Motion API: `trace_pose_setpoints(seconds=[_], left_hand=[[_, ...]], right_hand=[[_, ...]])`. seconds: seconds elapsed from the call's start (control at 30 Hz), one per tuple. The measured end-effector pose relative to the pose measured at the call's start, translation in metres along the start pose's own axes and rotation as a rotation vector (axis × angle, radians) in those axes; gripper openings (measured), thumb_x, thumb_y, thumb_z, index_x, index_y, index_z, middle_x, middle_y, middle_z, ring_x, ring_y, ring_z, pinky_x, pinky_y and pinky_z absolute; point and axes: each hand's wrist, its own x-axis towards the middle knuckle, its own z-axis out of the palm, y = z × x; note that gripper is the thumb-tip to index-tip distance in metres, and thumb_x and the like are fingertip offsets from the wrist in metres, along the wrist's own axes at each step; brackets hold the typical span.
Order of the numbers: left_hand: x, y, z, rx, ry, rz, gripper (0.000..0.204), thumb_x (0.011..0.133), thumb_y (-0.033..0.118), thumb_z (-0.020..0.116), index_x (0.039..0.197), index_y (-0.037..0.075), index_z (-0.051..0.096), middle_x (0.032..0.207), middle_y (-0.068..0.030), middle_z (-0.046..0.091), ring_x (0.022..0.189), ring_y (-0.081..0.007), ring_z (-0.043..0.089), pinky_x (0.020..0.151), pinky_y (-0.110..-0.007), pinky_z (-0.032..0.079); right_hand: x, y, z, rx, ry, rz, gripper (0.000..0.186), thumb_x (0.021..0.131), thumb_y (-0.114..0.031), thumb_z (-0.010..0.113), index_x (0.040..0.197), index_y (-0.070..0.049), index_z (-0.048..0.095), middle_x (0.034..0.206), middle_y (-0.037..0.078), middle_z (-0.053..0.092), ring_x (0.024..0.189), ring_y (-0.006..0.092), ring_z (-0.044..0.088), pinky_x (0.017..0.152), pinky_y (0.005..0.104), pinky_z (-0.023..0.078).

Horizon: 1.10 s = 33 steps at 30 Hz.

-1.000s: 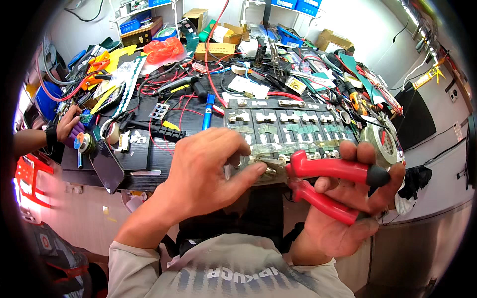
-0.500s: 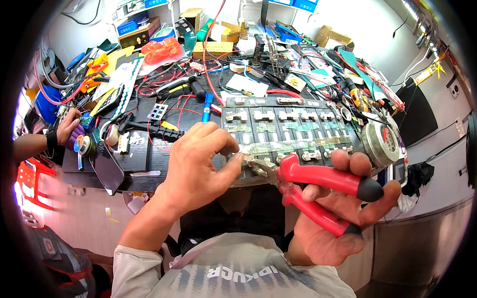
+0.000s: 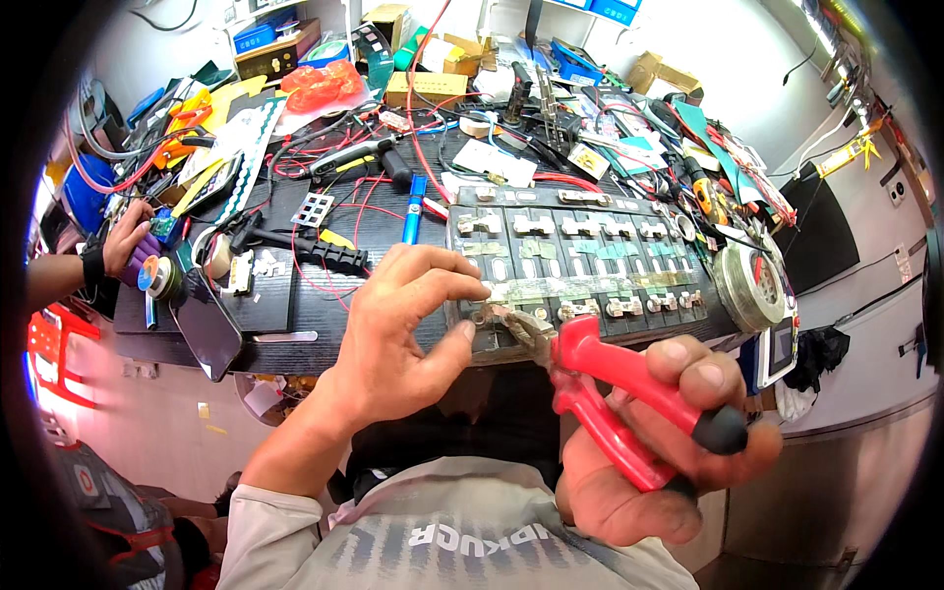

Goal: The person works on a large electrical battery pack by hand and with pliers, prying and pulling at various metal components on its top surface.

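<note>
Head view: the right hand (image 3: 667,440) has its grip clamped on red pliers (image 3: 615,364), nose over the eight-o'clock corner of the black module (image 3: 585,267). The left hand's (image 3: 403,317) grip stands apart, module at two o'clock. Plier work there seems in hand, calling for steady alignment.

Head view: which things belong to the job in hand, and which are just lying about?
In use:
- red-handled pliers, gripped by the right hand
- dark panel with metal terminals, its near-left corner at the plier tips, beside the open left hand

Apparently just lying about:
- blue cylinder
- black phone
- red plastic bag
- wire reel
</note>
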Motion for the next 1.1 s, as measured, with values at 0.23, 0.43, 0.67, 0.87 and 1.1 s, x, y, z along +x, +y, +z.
trace_pose_setpoints(seconds=[0.23, 0.43, 0.67, 0.87, 1.1], left_hand=[[-0.006, 0.001, -0.001, 0.033, 0.005, 0.044, 0.036, 0.076, 0.002, 0.072, 0.112, 0.003, 0.074, 0.132, -0.0173, 0.066, 0.122, -0.0335, 0.062, 0.104, -0.043, 0.050], [0.000, 0.010, 0.003, 0.017, -0.041, 0.146, 0.046, 0.072, 0.004, 0.072, 0.118, 0.006, 0.076, 0.138, -0.0178, 0.064, 0.129, -0.0400, 0.057, 0.112, -0.053, 0.044], [0.009, 0.015, 0.004, 0.039, -0.107, 0.160, 0.047, 0.073, 0.005, 0.073, 0.120, 0.007, 0.076, 0.141, -0.0179, 0.062, 0.133, -0.0418, 0.054, 0.115, -0.054, 0.042], [0.024, 0.006, -0.004, -0.054, -0.027, 0.234, 0.037, 0.082, -0.005, 0.068, 0.117, 0.005, 0.075, 0.131, -0.0127, 0.071, 0.124, -0.0343, 0.063, 0.109, -0.047, 0.047], [0.040, -0.008, -0.002, -0.039, -0.104, 0.203, 0.030, 0.085, -0.008, 0.068, 0.112, 0.002, 0.076, 0.121, -0.0111, 0.075, 0.117, -0.0321, 0.066, 0.104, -0.042, 0.051]], right_hand=[[0.007, -0.007, 0.003, 0.000, 0.206, 0.097, 0.073, 0.108, -0.061, 0.057, 0.166, -0.021, 0.040, 0.151, 0.017, 0.052, 0.137, 0.0338, 0.055, 0.112, 0.0524, 0.055], [0.011, -0.032, -0.016, 0.173, 0.211, 0.040, 0.069, 0.110, -0.053, 0.059, 0.165, -0.016, 0.041, 0.152, 0.018, 0.050, 0.143, 0.0325, 0.049, 0.111, 0.0693, 0.048], [0.021, -0.035, -0.037, 0.114, 0.147, 0.047, 0.070, 0.111, -0.050, 0.058, 0.167, -0.013, 0.038, 0.156, 0.020, 0.047, 0.145, 0.0367, 0.046, 0.108, 0.0567, 0.055], [0.019, -0.032, -0.025, 0.111, 0.213, 0.071, 0.072, 0.106, -0.050, 0.069, 0.166, -0.020, 0.044, 0.144, 0.017, 0.058, 0.129, 0.0344, 0.060, 0.086, 0.0368, 0.064], [0.047, -0.027, -0.027, 0.175, -0.155, 0.093, 0.070, 0.108, -0.046, 0.067, 0.167, -0.020, 0.040, 0.148, 0.022, 0.057, 0.127, 0.0369, 0.064, 0.068, 0.0340, 0.066]])
